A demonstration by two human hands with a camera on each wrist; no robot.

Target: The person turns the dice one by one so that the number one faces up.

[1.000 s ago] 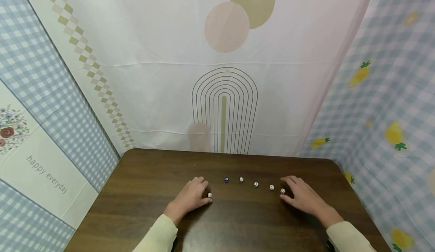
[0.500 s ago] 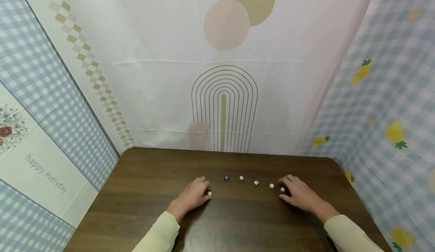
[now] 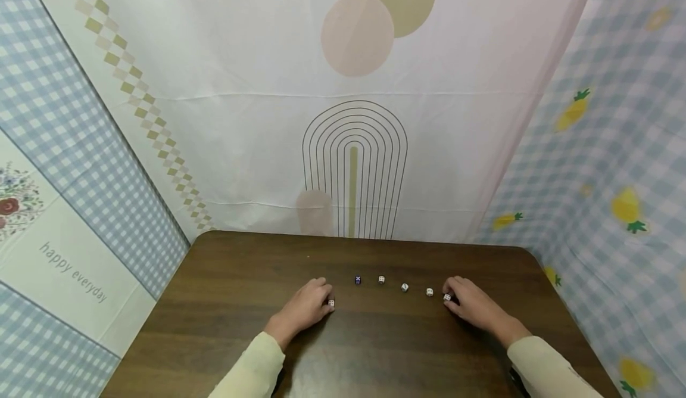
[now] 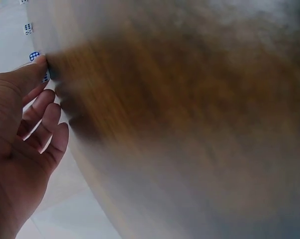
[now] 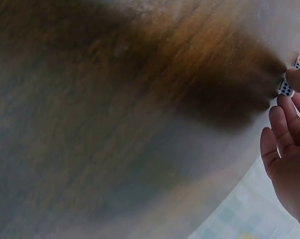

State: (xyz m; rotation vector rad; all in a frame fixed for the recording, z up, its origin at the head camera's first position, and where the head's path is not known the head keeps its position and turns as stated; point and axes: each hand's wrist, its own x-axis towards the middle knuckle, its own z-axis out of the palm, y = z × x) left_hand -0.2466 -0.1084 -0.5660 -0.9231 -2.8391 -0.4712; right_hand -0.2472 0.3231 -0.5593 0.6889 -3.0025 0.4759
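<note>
My left hand (image 3: 301, 307) pinches a white die (image 3: 331, 303) between thumb and fingers at the left end of a loose row of dice. In the left wrist view, the thumb partly covers that die (image 4: 46, 76). At the row's other end, my right hand (image 3: 476, 306) pinches another white die (image 3: 447, 297), whose blue-dotted face (image 5: 286, 88) shows in the right wrist view. Between the hands lie a dark blue die (image 3: 358, 280) and three white dice: one beside the blue (image 3: 382, 279), a turned one (image 3: 404, 288), and one near my right hand (image 3: 430, 292).
Everything lies on a dark brown wooden table (image 3: 354, 350) with rounded far corners. A pale printed cloth (image 3: 257, 148) hangs behind it. Blue checked cloths stand close at the left (image 3: 69, 64) and right (image 3: 579, 171).
Thumb and fingers of both hands, a little apart before, have closed on the two end dice. The dice between them keep their places; the head view has tilted slightly.
</note>
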